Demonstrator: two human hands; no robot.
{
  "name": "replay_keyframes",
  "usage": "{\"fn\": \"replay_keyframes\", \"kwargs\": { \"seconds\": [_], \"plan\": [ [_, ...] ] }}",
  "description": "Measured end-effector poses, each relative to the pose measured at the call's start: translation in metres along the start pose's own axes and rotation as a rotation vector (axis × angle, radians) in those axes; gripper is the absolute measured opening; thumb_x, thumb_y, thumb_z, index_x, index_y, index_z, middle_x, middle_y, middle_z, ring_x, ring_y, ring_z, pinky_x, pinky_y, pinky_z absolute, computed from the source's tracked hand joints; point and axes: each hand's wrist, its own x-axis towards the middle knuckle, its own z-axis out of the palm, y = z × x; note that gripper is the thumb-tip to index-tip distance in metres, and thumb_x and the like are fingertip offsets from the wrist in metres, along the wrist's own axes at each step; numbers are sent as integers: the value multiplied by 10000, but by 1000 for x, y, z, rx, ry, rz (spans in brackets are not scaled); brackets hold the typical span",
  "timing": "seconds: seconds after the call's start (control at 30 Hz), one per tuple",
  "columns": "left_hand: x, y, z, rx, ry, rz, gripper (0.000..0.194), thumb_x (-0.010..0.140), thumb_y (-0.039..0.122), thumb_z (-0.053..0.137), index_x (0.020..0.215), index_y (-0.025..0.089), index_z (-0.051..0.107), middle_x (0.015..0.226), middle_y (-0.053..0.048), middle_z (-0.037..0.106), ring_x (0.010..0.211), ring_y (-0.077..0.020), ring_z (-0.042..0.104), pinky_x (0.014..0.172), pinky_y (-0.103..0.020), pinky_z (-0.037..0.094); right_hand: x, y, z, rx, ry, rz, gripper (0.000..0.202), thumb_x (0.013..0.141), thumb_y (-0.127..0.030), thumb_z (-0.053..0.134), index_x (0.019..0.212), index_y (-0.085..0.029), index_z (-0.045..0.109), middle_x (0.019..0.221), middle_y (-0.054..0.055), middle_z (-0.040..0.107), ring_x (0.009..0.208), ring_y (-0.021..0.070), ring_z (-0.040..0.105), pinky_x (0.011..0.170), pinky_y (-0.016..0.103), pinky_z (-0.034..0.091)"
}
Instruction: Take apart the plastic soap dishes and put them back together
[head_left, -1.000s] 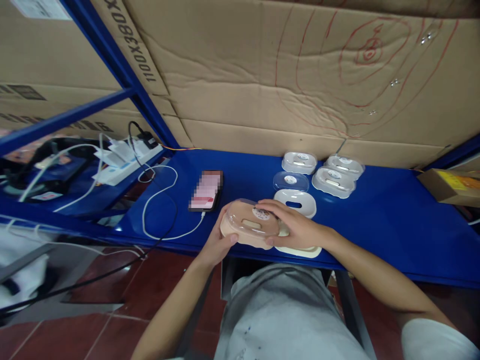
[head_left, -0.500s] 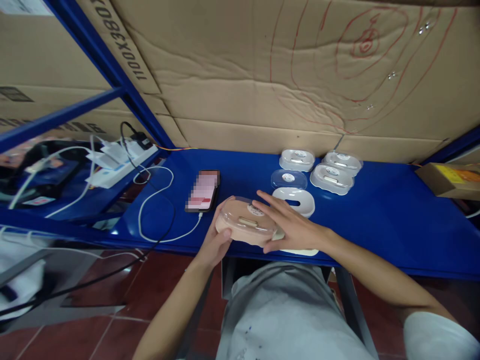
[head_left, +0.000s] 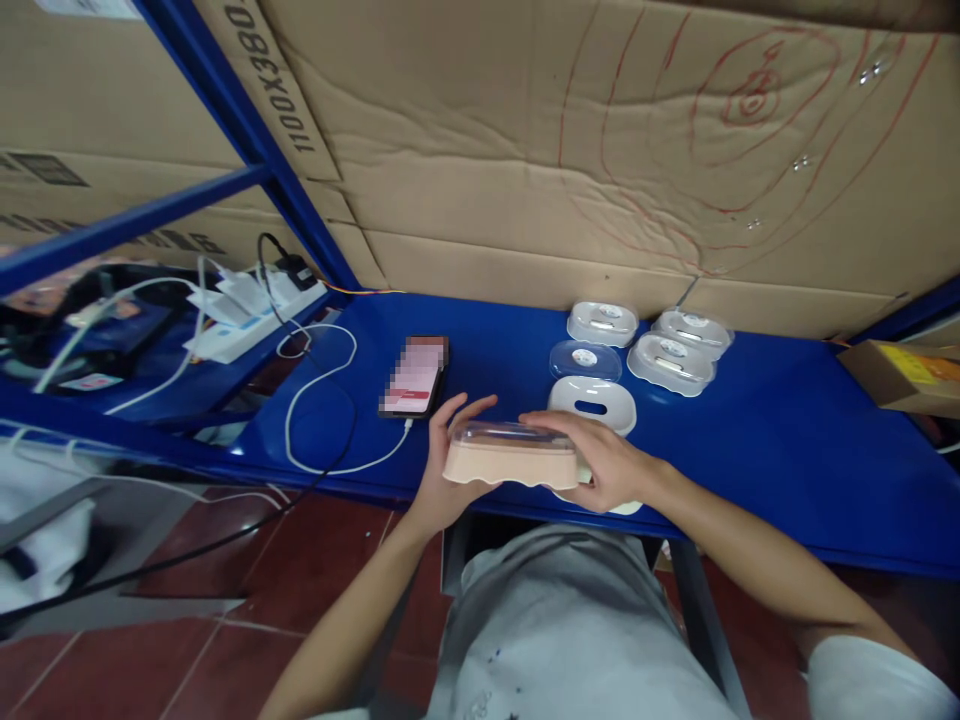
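Observation:
A pink box with a clear lid point(head_left: 511, 462) is held up over the front edge of the blue table, its wavy lower rim facing me. My left hand point(head_left: 444, 475) supports it at the left end and from below, fingertips raised behind it. Around the right end, my right hand point(head_left: 611, 462) grips the box with its fingers over the lid. Just behind the right hand lie a white oval tray with a slot point(head_left: 619, 405) and a loose clear lid point(head_left: 585, 361). A pale piece point(head_left: 626, 508) is partly hidden beneath the right hand.
Three lidded boxes point(head_left: 671, 362) stand at the back of the blue table point(head_left: 787, 450). A phone point(head_left: 417, 375) on a white cable point(head_left: 300, 400) lies to the left, near a power strip point(head_left: 259, 320). A cardboard box point(head_left: 892, 380) sits at the right.
The pink box has tipped so that its side faces me instead of its top. My right hand has closed round its right end, and the left-hand fingers have shifted behind it.

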Motion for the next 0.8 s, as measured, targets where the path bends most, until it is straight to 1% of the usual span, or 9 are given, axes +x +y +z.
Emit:
{"fn": "replay_keyframes", "kwargs": {
  "seconds": [0.07,0.13,0.27,0.37,0.47,0.53,0.6,0.7,0.8],
  "plan": [
    [0,3,0,42,-9,-25,842,730,430,954,1443,287,527,1432,-155,668,1217,-315,697,1018,-447,540,-1,0,1,3,-14,5,802,914,-319,715,1612,-233,330,1492,190,620,1329,328,658,1082,493,575],
    [-1,4,0,62,11,-42,723,716,438,958,1329,252,622,1295,-130,735,1174,-326,719,991,-440,551,0,-1,2,7,-13,7,785,930,-339,721,1605,-227,335,1478,195,628,1310,318,671,1070,473,584],
    [-5,2,0,70,67,-45,703,655,450,989,1244,250,659,1198,-96,759,1082,-324,745,937,-437,567,0,-4,4,12,-12,19,762,947,-357,724,1597,-226,350,1480,191,633,1299,311,681,1063,452,592],
    [-7,0,1,81,103,-43,718,638,461,995,1232,245,653,1184,-94,753,1071,-330,740,945,-456,566,0,-5,2,12,-22,34,749,954,-351,717,1599,-231,355,1478,180,640,1295,304,686,1059,447,597],
    [-4,0,6,100,158,-31,783,710,449,958,1369,267,578,1355,-122,682,1236,-339,675,1059,-486,526,4,0,-6,-26,-30,29,759,946,-287,697,1616,-250,343,1502,165,624,1336,302,658,1094,461,579],
    [-1,-1,11,90,210,-45,815,818,410,889,1502,326,454,1512,-125,566,1370,-317,591,1126,-484,493,13,9,-14,-96,-12,9,773,932,-224,670,1628,-264,336,1561,162,574,1412,315,598,1146,500,539],
    [0,-2,15,85,239,-57,785,904,376,813,1550,389,368,1607,-105,449,1445,-288,523,1162,-480,476,27,24,-21,-174,1,-14,778,919,-175,642,1630,-265,340,1605,164,527,1472,327,537,1188,543,493],
    [-1,-5,18,181,207,-19,697,949,343,762,1536,390,390,1682,-99,332,1515,-291,438,1205,-513,438,55,55,-29,-256,-29,-38,769,888,-136,644,1603,-244,381,1588,176,535,1485,336,514,1200,581,465],
    [-4,-6,18,293,174,38,611,960,310,741,1503,348,463,1702,-116,309,1554,-314,383,1219,-538,415,81,89,-30,-325,-104,-64,737,834,-73,646,1536,-206,466,1560,187,552,1510,353,473,1231,621,409]
  ]
}}
